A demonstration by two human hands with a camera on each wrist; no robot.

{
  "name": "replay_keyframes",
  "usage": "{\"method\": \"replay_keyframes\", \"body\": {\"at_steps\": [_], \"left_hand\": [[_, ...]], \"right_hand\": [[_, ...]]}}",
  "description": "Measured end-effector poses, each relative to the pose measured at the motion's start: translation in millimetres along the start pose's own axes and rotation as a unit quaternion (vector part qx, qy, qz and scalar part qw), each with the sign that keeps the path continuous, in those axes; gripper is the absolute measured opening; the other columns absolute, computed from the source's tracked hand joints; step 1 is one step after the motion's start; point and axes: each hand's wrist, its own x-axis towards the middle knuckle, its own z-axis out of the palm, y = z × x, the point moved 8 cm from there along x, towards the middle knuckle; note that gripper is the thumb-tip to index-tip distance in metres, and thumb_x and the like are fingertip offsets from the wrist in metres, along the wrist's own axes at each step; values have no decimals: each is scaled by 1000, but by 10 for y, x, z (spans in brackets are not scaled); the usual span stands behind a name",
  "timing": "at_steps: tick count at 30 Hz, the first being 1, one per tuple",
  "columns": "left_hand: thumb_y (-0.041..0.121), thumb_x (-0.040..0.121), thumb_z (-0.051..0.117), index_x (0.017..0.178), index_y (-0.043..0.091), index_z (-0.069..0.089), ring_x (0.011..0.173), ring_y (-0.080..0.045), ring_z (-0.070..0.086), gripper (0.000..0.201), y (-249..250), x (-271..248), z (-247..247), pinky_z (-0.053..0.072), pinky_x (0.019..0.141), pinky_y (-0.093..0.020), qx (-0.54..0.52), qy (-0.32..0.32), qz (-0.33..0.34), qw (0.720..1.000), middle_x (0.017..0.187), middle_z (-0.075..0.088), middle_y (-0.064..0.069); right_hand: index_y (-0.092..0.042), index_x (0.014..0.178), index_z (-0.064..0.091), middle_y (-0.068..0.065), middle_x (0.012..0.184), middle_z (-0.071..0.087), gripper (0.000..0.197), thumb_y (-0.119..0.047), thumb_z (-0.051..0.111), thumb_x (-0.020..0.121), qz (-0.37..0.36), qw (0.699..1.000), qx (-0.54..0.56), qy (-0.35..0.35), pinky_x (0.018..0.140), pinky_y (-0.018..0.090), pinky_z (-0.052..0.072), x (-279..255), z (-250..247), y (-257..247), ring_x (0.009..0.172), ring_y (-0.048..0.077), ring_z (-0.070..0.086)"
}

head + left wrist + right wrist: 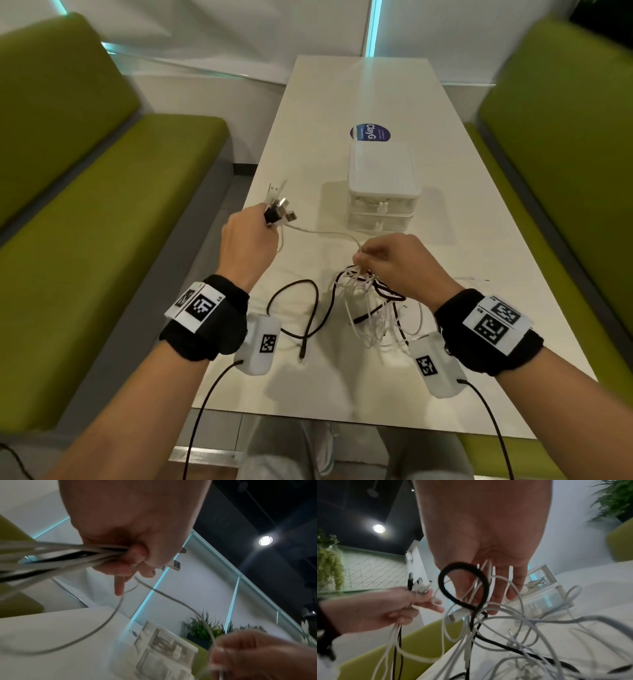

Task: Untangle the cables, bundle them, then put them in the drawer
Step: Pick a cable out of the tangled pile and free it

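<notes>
Your left hand [248, 236] is raised over the left edge of the long white tabletop [376, 96], its fingers curled tight round a bunch of cable ends, white and black, whose metal USB plugs [279, 209] fan out above your knuckles. In the left wrist view the gathered cords run out of that fist to the left, and one thin white cable [109, 616] loops down and across to your other hand.

Your right hand [400, 263] hovers nearer the middle of the tabletop, fingertips pinched together on several thin white strands, lifting them out of the tangled heap of white and black cables [373, 308] that hangs under it and rests on the surface. From the right wrist view a thick black braided cable [462, 585] arches in a loop in front of your fingers, with white cords threaded through and around it. Another black cable [305, 315] lies in a loose curve on the tabletop between your two wrists, one plug end pointing toward you.

Beyond your hands stands a small white plastic two-drawer organiser [382, 190], both drawers pushed in, each with a small rabbit-shaped knob. Just behind it a round dark blue sticker [370, 133] lies on the tabletop. Green upholstered benches [102, 212] flank both sides.
</notes>
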Motion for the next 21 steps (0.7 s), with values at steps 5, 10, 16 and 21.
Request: {"method": "replay_keyframes", "body": {"at_steps": [5,10,16,21], "left_hand": [[-4,91,46,85,7,54,71,-21,44,15,25,-206,84,32,65,-30,-21,22,31,999,85,57,-11],[3,86,50,80,15,60,90,-32,65,17,81,-300,482,52,75,-45,-86,-85,79,989,94,72,-7],[-6,85,46,109,18,70,108,-20,65,42,173,-293,399,53,90,-38,-180,-63,106,976,110,72,5],[-17,85,43,117,20,65,88,-7,61,54,203,-286,306,50,84,-28,-249,-59,131,958,99,67,13]], "right_hand": [[-16,78,71,-6,71,75,25,-25,57,97,39,994,99,2,75,34,56,-15,-52,82,67,6,70],[-12,83,72,-3,74,76,24,-25,59,97,53,986,159,3,79,34,56,-24,-35,108,71,10,73],[-18,84,74,-8,90,76,15,-22,63,94,-6,987,157,20,77,30,56,-44,-108,-17,74,9,71],[-23,104,77,-15,93,72,16,-24,68,90,-57,994,88,14,76,31,55,6,-26,-205,71,4,67]]}}
